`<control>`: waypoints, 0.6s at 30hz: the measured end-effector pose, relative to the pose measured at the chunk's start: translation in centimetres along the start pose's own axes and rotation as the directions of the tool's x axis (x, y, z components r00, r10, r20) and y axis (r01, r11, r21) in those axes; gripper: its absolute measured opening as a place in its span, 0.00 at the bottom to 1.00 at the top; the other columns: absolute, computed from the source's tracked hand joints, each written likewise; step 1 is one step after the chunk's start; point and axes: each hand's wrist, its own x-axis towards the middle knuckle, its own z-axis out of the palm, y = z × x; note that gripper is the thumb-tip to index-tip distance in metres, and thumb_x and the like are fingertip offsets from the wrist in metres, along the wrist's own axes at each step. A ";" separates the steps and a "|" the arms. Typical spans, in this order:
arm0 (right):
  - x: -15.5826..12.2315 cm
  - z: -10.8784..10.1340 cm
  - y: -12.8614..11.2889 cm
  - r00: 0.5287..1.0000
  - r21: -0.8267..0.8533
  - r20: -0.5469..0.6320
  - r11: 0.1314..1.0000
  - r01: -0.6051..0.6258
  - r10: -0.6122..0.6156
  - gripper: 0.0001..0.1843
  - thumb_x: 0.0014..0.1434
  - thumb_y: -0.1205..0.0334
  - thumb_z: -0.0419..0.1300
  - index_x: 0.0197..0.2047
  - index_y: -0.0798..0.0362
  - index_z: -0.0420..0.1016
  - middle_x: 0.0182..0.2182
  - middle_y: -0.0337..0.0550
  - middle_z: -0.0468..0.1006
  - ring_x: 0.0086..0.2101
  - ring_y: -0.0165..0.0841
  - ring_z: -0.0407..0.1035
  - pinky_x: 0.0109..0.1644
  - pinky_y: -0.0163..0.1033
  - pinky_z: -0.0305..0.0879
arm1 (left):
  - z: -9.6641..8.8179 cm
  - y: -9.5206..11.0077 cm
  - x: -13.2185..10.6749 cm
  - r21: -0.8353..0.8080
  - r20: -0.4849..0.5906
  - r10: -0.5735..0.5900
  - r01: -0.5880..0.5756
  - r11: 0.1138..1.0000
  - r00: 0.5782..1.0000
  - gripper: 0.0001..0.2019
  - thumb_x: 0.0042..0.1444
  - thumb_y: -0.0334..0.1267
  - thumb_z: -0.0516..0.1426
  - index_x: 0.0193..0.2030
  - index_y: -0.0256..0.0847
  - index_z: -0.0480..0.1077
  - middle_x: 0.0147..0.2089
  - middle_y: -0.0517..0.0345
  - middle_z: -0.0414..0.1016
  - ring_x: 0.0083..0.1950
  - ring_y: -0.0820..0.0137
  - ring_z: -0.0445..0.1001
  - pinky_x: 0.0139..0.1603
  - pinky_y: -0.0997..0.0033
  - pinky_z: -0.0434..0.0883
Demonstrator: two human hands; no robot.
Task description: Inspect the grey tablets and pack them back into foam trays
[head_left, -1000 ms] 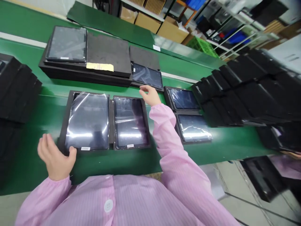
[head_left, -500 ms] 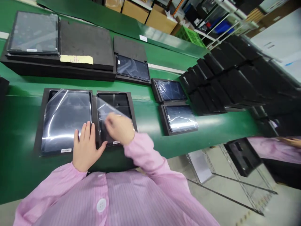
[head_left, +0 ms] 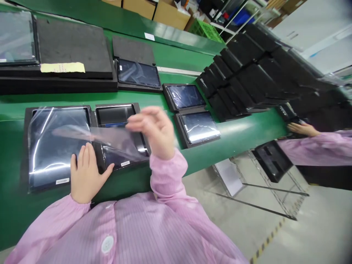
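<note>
Side by side on black foam trays lie a left tablet (head_left: 55, 146) under clear film and a right tablet (head_left: 117, 114) with dark bare glass. My left hand (head_left: 86, 172) rests flat with fingers spread on the left tablet's lower right corner, its thumb reaching toward the right tablet. Above the right tablet, my right hand (head_left: 155, 130) pinches a sheet of clear protective film (head_left: 115, 140). The sheet stretches leftward over both tablets and is blurred by motion. White labels sit at the lower edges of both tablets.
Two more tablets (head_left: 185, 96) (head_left: 199, 126) lie in foam trays to the right. Behind stand foam blocks (head_left: 73, 46) with a yellow note, holding other tablets. Stacked black trays (head_left: 247, 73) rise at the right. A co-worker's hand (head_left: 304, 129) reaches the green bench (head_left: 242, 134).
My right hand has lifted up and to the right, drawing the clear film off the right tablet. My left hand stays on the left tablet. The view has shifted rightward, showing a co-worker's hand.
</note>
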 end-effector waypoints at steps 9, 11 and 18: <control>-3.1 -5.7 6.6 0.919 -0.696 -0.391 0.641 -0.324 0.040 0.24 0.57 0.49 0.58 0.51 0.56 0.75 0.40 0.52 0.77 0.38 0.39 0.72 0.50 0.49 0.72 | -3.8 -1.3 2.6 0.107 -0.020 -0.111 0.113 0.988 0.994 0.46 0.60 0.64 0.48 0.72 0.24 0.51 0.67 0.21 0.62 0.67 0.35 0.62 0.64 0.36 0.62; -4.1 -4.2 8.1 0.931 -0.729 -0.361 0.605 -0.321 0.060 0.26 0.52 0.51 0.63 0.49 0.59 0.76 0.41 0.56 0.76 0.41 0.45 0.71 0.54 0.56 0.68 | -5.7 -3.0 2.9 0.159 -0.110 -0.266 0.281 0.946 0.958 0.47 0.59 0.64 0.47 0.70 0.20 0.54 0.67 0.16 0.58 0.67 0.28 0.60 0.61 0.30 0.62; -3.4 -1.2 10.1 0.900 -0.794 -0.426 0.437 -0.422 0.095 0.32 0.43 0.44 0.71 0.44 0.56 0.68 0.45 0.60 0.73 0.50 0.55 0.66 0.58 0.60 0.61 | -8.4 -7.8 0.7 0.225 -0.126 -0.508 0.523 0.822 0.852 0.40 0.56 0.68 0.49 0.56 0.29 0.71 0.55 0.23 0.70 0.58 0.27 0.67 0.51 0.28 0.68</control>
